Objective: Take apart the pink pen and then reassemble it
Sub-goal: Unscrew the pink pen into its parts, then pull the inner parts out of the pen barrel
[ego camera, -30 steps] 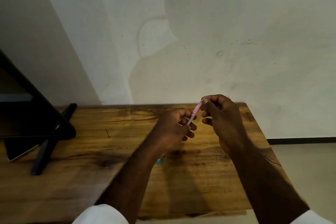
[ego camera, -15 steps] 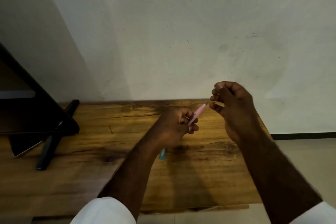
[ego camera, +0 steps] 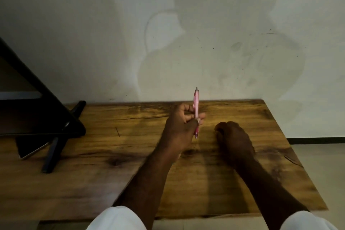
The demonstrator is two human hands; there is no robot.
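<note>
I count one pink pen (ego camera: 196, 107), two hands, left (ego camera: 180, 127) and right (ego camera: 234, 141), one bench (ego camera: 112, 164), one black stand (ego camera: 46, 117).

- Dim indoor scene, lit softly from behind and above the wearer; no glare anywhere.
- Broad, soft-edged shadows of head and arms on the pale plaster wall (ego camera: 224, 24).
- Long arm shadows across the brown wooden tabletop (ego camera: 112, 173), darkest near its front edge.
- Right hand (ego camera: 233, 140) deep in shade, finger detail lost.
- Slim pink plastic pen (ego camera: 196, 106) mildly soft.
- Wide-angle bending of tabletop edges toward the corners; overall fine grain and slight softness.
</note>
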